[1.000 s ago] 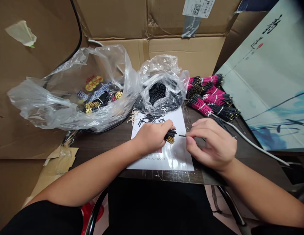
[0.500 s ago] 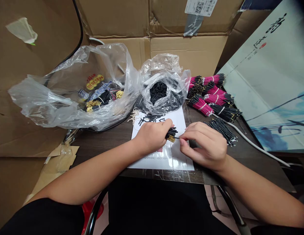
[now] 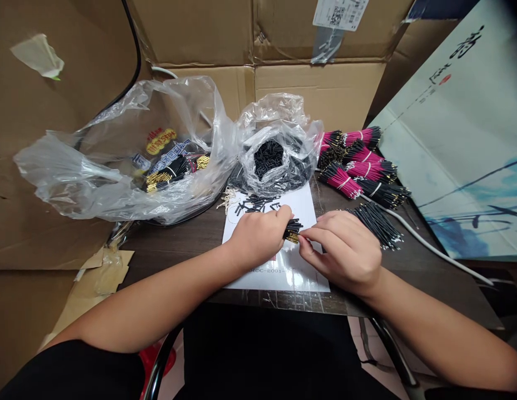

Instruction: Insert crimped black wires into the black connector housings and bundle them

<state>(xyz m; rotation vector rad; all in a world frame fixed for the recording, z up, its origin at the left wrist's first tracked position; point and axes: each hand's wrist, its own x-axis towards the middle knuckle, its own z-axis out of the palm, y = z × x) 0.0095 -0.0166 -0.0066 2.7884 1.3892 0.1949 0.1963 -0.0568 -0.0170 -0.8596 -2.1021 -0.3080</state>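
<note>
My left hand [image 3: 260,233] is closed round a bundle of wires [image 3: 292,229], whose ends stick out to the right, some in black sleeves and some with bare gold terminals. At those ends, the thumb and forefinger of my right hand [image 3: 344,250] pinch together; a small black sleeve was between them earlier, and now the fingertips cover it. Under both hands lies a printed white sheet [image 3: 302,275]. Loose black sleeves [image 3: 256,203] are scattered on its upper part. Behind them stands a clear plastic bag [image 3: 291,172] full of short black sleeves [image 3: 269,158].
At left, a large clear bag [image 3: 75,178] holds wire bundles with gold terminals [image 3: 158,180]. Tied pink and black wire bundles [image 3: 369,169] are piled at right, near loose black wires [image 3: 377,225] and a white cable [image 3: 433,244]. Cardboard [image 3: 191,33] walls the table's back.
My right hand has shifted slightly left, bringing its pinched fingertips against the wire ends. The dark piece that showed between fingers and bundle is now covered. My left hand keeps its hold.
</note>
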